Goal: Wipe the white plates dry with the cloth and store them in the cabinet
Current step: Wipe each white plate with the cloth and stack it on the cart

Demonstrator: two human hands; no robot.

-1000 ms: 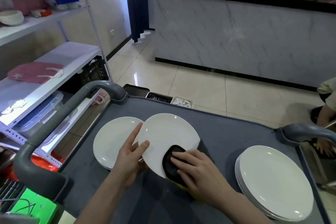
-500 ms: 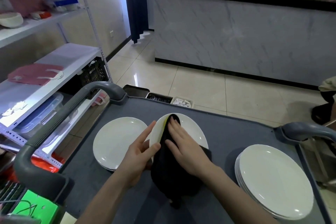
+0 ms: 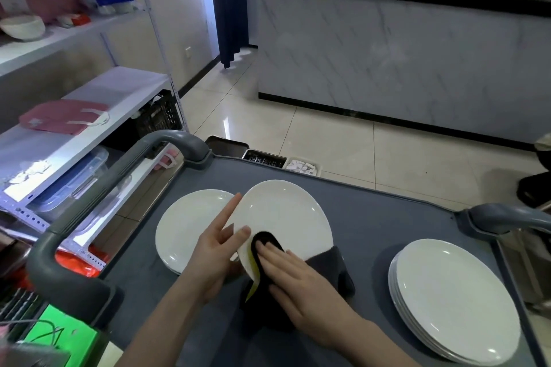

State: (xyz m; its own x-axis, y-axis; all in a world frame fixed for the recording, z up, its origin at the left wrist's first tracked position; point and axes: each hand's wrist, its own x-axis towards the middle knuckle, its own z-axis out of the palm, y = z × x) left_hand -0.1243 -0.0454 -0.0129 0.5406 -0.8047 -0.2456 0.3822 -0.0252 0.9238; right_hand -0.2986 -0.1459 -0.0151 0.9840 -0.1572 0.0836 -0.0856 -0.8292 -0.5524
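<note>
A white plate (image 3: 283, 214) is tilted up above the grey cart top (image 3: 372, 217). My left hand (image 3: 217, 250) holds it by its left rim, thumb on the face and fingers behind. My right hand (image 3: 298, 274) presses a black cloth (image 3: 328, 268) with a yellow edge flat against the plate's lower part. On the cart to the left lies another white plate (image 3: 185, 226). At the right sits a stack of white plates (image 3: 453, 298).
The cart has grey handles at the left (image 3: 98, 188) and right (image 3: 507, 217). White shelving (image 3: 89, 116) with boxes and pink cloths stands on the left. A marble counter (image 3: 402, 68) lies ahead across tiled floor. Someone's dark shoe (image 3: 533, 191) is at the right edge.
My right hand slid the cloth from the plate's top down to its lower part. The plate is tilted more open towards me; my left hand keeps its hold.
</note>
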